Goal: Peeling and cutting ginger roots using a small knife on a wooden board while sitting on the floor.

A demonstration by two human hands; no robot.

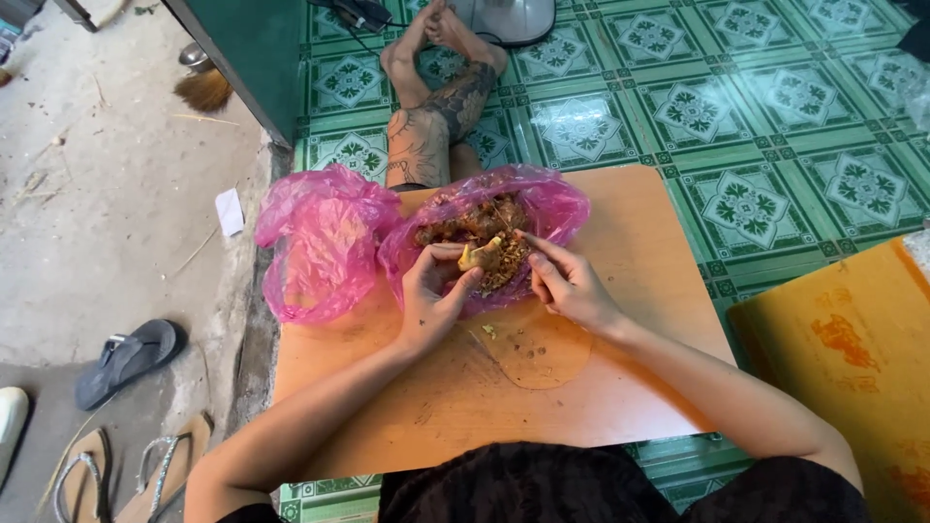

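Hands meet over the bag (542, 208): my left hand (433, 295) pinches a yellow piece (477, 255), right hand (567, 283) fingertips closed just beside it, nothing clearly gripped.

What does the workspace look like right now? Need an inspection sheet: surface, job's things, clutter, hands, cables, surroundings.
Surface: orange-brown board lying on the green patterned tile floor, with crumbs near the hands.
Job's things: pink plastic bag open, holding a brownish mass; small yellowish piece held at its mouth.
Clutter: second pink bag, crumpled, at the board's left edge.
Hands: left hand grips the yellowish piece; right hand has its fingertips in the brownish mass.
Cables: dark cord on the tiles at the top.
Surroundings: another person's tattooed legs beyond the board; fan base; sandals and small broom on the concrete at left.
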